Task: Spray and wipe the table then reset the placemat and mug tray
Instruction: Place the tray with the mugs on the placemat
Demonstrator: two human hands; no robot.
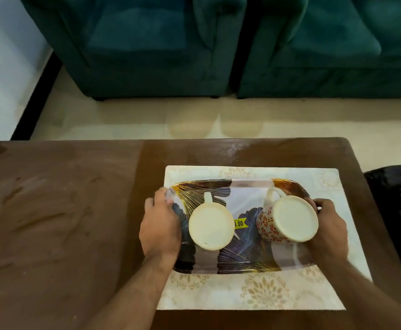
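Two bare forearms are reaching up from the bottom of the frame onto the brown table [63, 234]. Lying on its right half is the pale floral placemat [254, 291], its right edge sitting close to the table's right edge, while the whole left half is showing open wood with streaky wipe marks. Resting on the placemat is the patterned tray [244, 258]. The left hand [160, 225] is gripping the tray's left rim, fingers curled over it; the right hand [328, 229] is curling round the right rim, beside the red-flowered mug [287, 220]. That mug is sitting upside down at the tray's right end, slightly tilted. The cream mug [211, 226] is sitting upside down left of centre. Across the upper frame, teal sofas [194, 44] are standing beyond a strip of pale floor.
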